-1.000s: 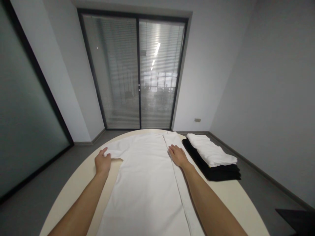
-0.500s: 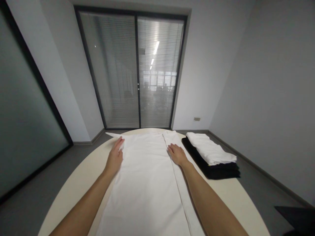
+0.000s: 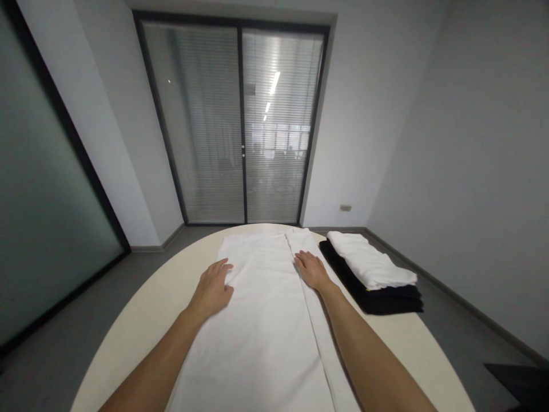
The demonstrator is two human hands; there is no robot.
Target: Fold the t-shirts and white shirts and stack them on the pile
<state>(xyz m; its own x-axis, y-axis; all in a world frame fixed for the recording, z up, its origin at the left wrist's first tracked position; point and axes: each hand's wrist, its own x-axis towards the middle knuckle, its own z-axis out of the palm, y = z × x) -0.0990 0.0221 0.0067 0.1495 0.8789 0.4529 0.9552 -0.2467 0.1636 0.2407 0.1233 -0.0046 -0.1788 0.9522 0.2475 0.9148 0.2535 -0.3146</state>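
A white cloth garment (image 3: 261, 320) is spread lengthwise on the round table, with a folded strip (image 3: 330, 349) along its right side. Its exact kind cannot be told. My left hand (image 3: 213, 288) is at the garment's left edge, fingers apart and curved over the fabric. On the folded strip near the far end, my right hand (image 3: 311, 270) lies flat with its fingers extended. Neither hand grips the cloth. The near end of the garment runs out of view.
To the right of the garment, a folded white cloth (image 3: 371, 260) lies on a stack of folded black cloth (image 3: 386, 303). The cream table (image 3: 141, 315) has a curved edge. Beyond it stands a glass door (image 3: 244, 126) with blinds. A dark object (image 3: 518, 380) shows at lower right.
My left hand has moved nearer and slightly right, onto the cloth's left edge. The corner that stuck out at far left now lies in. My right hand stays in place.
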